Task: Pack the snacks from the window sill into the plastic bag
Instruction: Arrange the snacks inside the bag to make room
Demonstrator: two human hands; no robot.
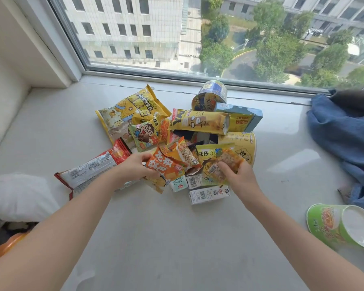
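Where the pale window sill [177, 238] fills most of the frame below the window glass [219, 34], a heap of snacks sits at its centre. At the right edge lies a crumpled blue cloth [343, 135], and at the left edge a white plastic bag [17, 196] bulges, well apart from the heap. Within the heap, the big yellow popcorn bag [132, 110] lies at upper left, a long red-and-white packet [93, 169] stretches toward lower left, and a yellow cup [243, 147] lies on its side at the right. A blue-and-yellow cup [210, 95] lies at the top, just beside a blue box [248, 114], with a yellow tube-shaped pack [200, 121] across the middle. A green noodle cup [340, 225] lies tipped over at lower right, alone. Two white cartons [208, 195] sit at the heap's near edge.

The left hand [135, 168] curls its fingers round an orange packet [166, 166], thumb on its lower side. The right hand [240, 177] pinches a yellow-green packet [219, 162] with a barcode, fingertips on its face. Both packets rest among the heap.
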